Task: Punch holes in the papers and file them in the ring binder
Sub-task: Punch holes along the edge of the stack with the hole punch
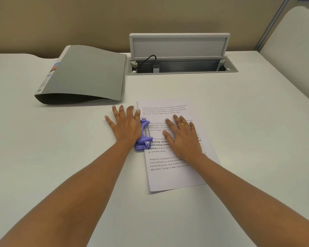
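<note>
Left hand (126, 126) flat, fingers spread, presses punch (143, 135) on paper (169, 177) edge. Right hand (183, 136) flat on paper. Binder (84, 75) closed behind.

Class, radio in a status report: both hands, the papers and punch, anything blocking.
Left hand flat, pressing purple hole punch. Right hand flat, holding printed papers down, left edge in punch. Grey ring binder closed, far left, apart. Nothing blocking.

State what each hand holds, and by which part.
Neither grips anything. The left hand presses flat, fingers straight, on top of the purple hole punch; the right hand lies flat on the middle of the printed paper.
</note>
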{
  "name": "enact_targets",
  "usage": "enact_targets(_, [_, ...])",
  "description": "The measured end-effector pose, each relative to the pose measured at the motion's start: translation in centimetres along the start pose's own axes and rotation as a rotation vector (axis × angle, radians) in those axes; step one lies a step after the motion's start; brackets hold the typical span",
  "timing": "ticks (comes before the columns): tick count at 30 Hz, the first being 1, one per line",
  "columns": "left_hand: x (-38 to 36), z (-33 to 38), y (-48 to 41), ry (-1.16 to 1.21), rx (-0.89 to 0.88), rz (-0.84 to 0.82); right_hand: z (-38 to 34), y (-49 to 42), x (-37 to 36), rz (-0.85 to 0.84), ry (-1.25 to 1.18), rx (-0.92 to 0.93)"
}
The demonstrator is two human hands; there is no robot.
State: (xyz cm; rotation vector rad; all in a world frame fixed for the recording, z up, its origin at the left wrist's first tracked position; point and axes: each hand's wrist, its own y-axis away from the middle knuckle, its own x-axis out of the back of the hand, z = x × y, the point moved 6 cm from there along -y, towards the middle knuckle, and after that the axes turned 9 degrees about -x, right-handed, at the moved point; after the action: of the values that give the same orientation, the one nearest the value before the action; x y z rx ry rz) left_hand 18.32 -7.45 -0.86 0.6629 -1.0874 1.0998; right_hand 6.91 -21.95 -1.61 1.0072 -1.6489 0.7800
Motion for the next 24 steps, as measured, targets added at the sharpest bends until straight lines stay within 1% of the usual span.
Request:
enact_targets(11, [0.2,0.2,0.2,-0.003,0.007,-0.018,0.0,-0.1,-0.1,0.013,-0.018,-0.004])
enact_targets(20, [0.8,0.5,0.0,-0.036,0.006,0.006,0.2,0.0,-0.1,0.036,-0.039,-0.011])
enact_targets(24, [1.4,1.0,-0.1,-0.101,0.0,-0.007,0.2,0.0,0.0,0.042,-0.053,-0.013])
